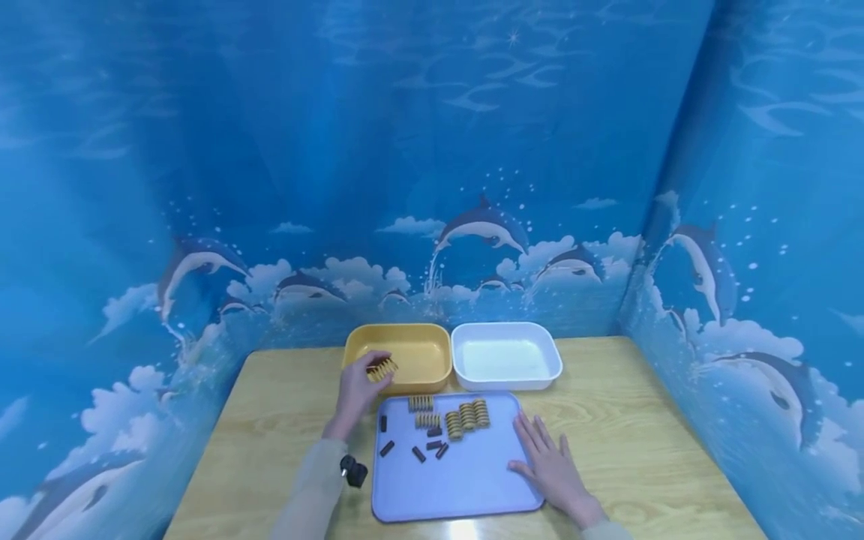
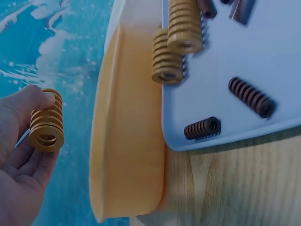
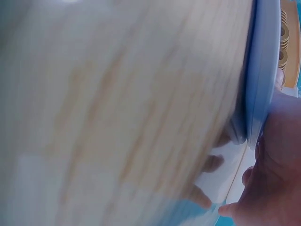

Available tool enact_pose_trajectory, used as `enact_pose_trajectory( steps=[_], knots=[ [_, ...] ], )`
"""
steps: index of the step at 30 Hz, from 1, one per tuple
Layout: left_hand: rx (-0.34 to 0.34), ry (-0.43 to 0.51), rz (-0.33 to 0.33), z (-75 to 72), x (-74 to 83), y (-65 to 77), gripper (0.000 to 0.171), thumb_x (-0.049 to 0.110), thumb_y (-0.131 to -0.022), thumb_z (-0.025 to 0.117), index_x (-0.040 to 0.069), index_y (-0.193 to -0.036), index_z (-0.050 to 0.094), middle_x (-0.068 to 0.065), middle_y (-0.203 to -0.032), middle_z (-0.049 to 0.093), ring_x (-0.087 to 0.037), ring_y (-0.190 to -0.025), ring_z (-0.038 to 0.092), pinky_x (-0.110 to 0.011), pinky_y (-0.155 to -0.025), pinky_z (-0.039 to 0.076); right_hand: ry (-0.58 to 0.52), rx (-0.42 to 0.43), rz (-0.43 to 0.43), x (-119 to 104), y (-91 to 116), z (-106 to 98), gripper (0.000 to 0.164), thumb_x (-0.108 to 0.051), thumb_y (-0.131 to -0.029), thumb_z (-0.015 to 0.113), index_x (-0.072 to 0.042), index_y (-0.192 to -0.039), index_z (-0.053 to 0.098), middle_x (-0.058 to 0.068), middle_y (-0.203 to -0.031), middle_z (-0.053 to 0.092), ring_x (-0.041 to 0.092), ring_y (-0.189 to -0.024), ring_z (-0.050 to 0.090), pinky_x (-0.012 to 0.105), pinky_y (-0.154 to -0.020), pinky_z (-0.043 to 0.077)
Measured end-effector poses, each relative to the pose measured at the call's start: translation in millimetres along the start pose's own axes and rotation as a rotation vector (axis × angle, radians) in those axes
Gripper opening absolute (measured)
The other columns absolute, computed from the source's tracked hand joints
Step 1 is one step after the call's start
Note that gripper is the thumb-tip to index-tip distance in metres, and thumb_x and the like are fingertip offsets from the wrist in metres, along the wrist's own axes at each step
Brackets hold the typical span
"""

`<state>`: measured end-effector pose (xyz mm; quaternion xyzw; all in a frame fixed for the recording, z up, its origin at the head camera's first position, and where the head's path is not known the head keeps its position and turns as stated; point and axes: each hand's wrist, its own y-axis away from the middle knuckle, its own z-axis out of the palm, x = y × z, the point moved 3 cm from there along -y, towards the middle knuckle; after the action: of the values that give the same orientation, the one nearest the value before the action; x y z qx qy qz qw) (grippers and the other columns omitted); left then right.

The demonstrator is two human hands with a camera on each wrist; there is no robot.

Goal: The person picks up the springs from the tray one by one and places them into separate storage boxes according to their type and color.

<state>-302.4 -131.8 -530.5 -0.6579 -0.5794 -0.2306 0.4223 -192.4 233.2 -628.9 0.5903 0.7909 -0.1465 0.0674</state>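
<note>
Gripping a yellow spring (image 1: 382, 369) between thumb and curled fingers of the left hand (image 1: 358, 384), over the left part of the yellow bin (image 1: 421, 364) in the head view. Well apart from it, laying the right hand (image 1: 550, 468) at the pale blue tray's (image 1: 466, 484) right edge, fingers straight and slightly spread. On the tray: other yellow springs (image 1: 481, 413), small dark springs (image 1: 419, 454).
</note>
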Motion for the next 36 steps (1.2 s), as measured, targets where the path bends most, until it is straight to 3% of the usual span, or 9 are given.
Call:
enact_pose_trajectory(
  steps=[3, 9, 18, 29, 36],
  knots=[
    [-0.015, -0.017, -0.053, 4.8, -6.8, -9.9, 0.038, 0.008, -0.082, 0.081, 0.011, -0.119, 0.071, -0.008, -0.117, 0.072, -0.028, -0.111, 0.067, -0.047, -0.099, 0.053, -0.003, 0.004, -0.001, -1, 0, -1, 0.079, -0.050, -0.094, 0.063, -0.007, -0.155, 0.038, 0.011, -0.163, 0.031, 0.043, -0.148, 0.029, 0.081, -0.107, 0.020],
    [-0.040, -0.051, -0.079, 19.3, -20.1, -27.5, 0.038, 0.006, -0.082, 0.081, 0.006, -0.118, 0.071, -0.014, -0.116, 0.073, -0.031, -0.109, 0.068, -0.047, -0.097, 0.054, 0.001, 0.033, -0.010, -2, 2, -2, 0.077, -0.047, -0.093, 0.065, -0.006, -0.154, 0.040, 0.012, -0.162, 0.034, 0.044, -0.147, 0.031, 0.081, -0.106, 0.022],
    [-0.153, -0.106, -0.251, 38.6, -37.0, -44.5, 0.035, 0.000, -0.082, 0.078, 0.002, -0.117, 0.070, -0.016, -0.116, 0.072, -0.032, -0.110, 0.066, -0.048, -0.098, 0.053, 0.035, 0.058, -0.026, 1, 3, 1, 0.078, -0.049, -0.092, 0.065, -0.007, -0.153, 0.041, 0.011, -0.161, 0.036, 0.043, -0.145, 0.033, 0.082, -0.104, 0.026],
    [-0.213, -0.234, -0.211, 39.1, -48.2, -52.5, 0.026, -0.005, -0.075, 0.081, -0.002, -0.100, 0.073, -0.015, -0.096, 0.074, -0.030, -0.091, 0.068, -0.046, -0.088, 0.056, 0.056, 0.042, -0.031, -2, 1, 4, 0.078, -0.051, -0.093, 0.063, -0.008, -0.154, 0.040, 0.011, -0.162, 0.035, 0.042, -0.146, 0.033, 0.080, -0.105, 0.027],
    [-0.218, -0.228, -0.263, 43.2, -40.3, -56.2, 0.029, -0.002, -0.082, 0.077, 0.001, -0.111, 0.071, -0.017, -0.110, 0.072, -0.032, -0.103, 0.067, -0.046, -0.093, 0.055, 0.047, 0.023, -0.005, 2, 2, 3, 0.077, -0.050, -0.094, 0.062, -0.009, -0.155, 0.039, 0.010, -0.163, 0.033, 0.042, -0.147, 0.031, 0.079, -0.107, 0.025]
  ],
)
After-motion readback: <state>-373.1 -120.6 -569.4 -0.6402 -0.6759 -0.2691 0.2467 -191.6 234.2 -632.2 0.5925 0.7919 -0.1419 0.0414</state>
